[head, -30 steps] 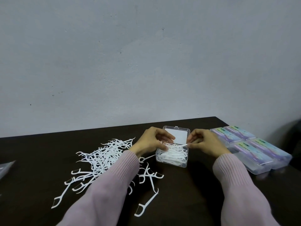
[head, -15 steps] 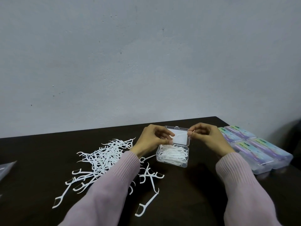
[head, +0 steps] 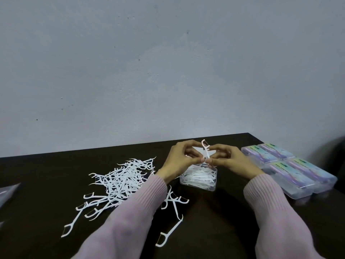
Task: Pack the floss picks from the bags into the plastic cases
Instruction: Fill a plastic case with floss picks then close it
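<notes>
A clear plastic case (head: pixel 212 186) stands open at the middle of the dark table, filled with white floss picks (head: pixel 199 176). Above its back edge my left hand (head: pixel 179 160) and my right hand (head: pixel 228 160) meet, both pinching one white floss pick (head: pixel 205 151) that stands nearly upright between the fingertips. The hands hide the case's lid. A loose heap of floss picks (head: pixel 121 182) lies to the left, partly under my left sleeve. More stray picks (head: pixel 172 202) lie in front of the case.
Several closed cases with purple and green labels (head: pixel 291 171) lie in a block at the right, near the table's edge. A corner of a clear bag (head: pixel 7 191) shows at the far left. A grey wall rises behind the table's back edge.
The hands have come together over the case and now hold one pick upright; before, the right hand was apart at the lid and the lid was visible.
</notes>
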A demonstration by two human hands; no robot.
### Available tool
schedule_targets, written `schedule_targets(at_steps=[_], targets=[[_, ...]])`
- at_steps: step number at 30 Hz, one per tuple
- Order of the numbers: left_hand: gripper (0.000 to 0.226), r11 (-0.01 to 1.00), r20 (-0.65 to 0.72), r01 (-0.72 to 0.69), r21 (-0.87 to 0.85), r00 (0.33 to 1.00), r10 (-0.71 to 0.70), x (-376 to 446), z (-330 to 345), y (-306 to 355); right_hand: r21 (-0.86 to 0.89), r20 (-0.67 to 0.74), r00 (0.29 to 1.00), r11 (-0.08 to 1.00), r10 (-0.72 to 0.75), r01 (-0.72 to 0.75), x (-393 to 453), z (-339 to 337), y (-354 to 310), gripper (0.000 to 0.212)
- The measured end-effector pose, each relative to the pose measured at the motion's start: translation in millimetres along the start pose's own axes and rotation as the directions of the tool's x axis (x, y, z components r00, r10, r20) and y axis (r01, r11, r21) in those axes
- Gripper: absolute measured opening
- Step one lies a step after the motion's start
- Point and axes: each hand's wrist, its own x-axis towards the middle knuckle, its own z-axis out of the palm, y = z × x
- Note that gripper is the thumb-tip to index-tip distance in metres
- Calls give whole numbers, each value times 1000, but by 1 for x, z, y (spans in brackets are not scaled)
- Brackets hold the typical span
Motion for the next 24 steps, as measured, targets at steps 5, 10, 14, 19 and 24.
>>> schedule_targets(at_steps=[5, 10, 14, 19, 24], targets=[[26, 978, -37, -67, 200, 996, 76, -2, -1, 5, 80, 38, 998, 996, 41, -44, -1, 0, 3, 24], [32, 880, -6, -186, 437, 978, 210, -3, 4, 9, 245, -68, 996, 969, 57, -39, 1, 3, 3, 27], [42, 747, 61, -242, 620, 963, 261, -3, 6, 18, 196, -175, 982, 980, 70, -35, 1, 1, 2, 11], [50, 757, 83, -236, 610, 968, 235, -5, 7, 20, 82, -226, 974, 996, -10, 29, -1, 5, -2, 8], [63, 732, 102, -200, 652, 979, 176, -5, 2, 14, 160, -404, 914, 982, -30, 103, 3, 10, -2, 7]])
